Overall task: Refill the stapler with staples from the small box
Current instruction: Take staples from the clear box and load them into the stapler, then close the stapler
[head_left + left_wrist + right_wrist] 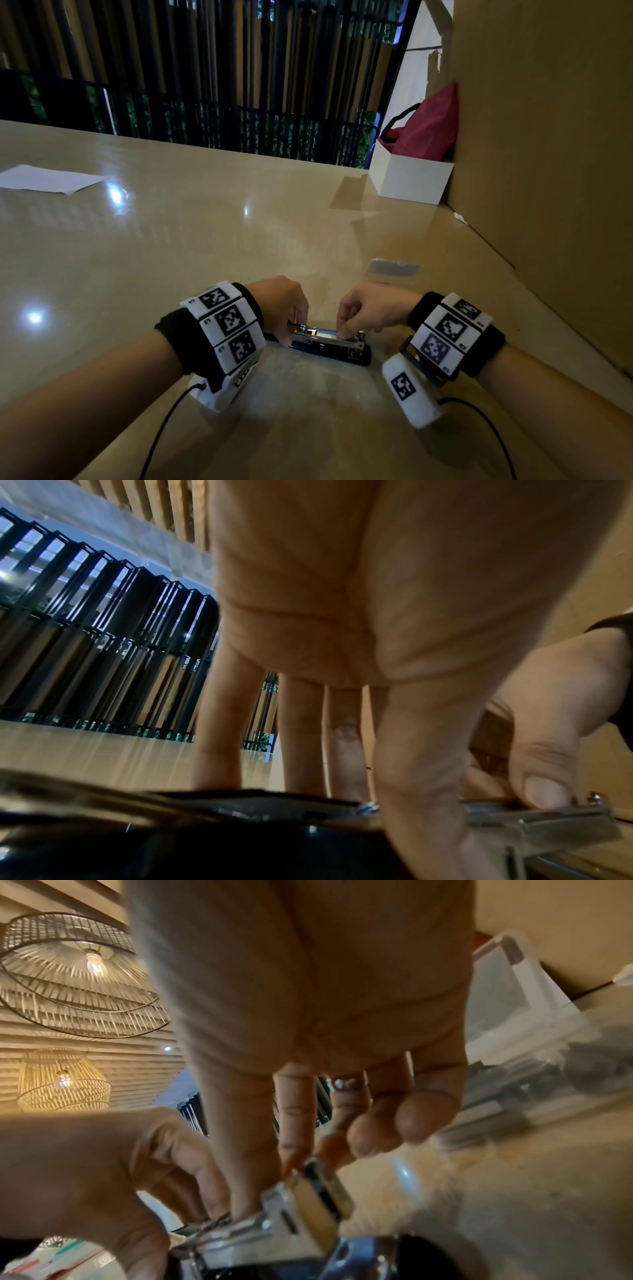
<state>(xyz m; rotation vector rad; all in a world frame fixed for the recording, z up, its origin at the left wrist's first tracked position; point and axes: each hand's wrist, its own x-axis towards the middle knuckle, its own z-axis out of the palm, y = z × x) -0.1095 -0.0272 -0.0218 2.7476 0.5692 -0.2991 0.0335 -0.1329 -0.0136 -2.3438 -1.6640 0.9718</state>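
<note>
The stapler [329, 346] lies on the table between both hands, its black base down and its metal magazine [325, 334] bared on top. My left hand [291, 330] pinches the stapler's left end between thumb [428, 777] and fingers [222, 737]. At the magazine's right part my right hand [344, 329] pinches the metal rail [301, 1210] with thumb [246, 1150] and forefinger [294, 1123]. A shiny strip shows in the channel; I cannot tell whether it is staples. The small clear box [394, 269] lies beyond the right hand, apart from it.
A tall cardboard wall [548, 137] closes the right side. A white box [407, 178] with a red bag [428, 126] stands at the back right. White paper [48, 178] lies far left. Black railings run behind the table edge.
</note>
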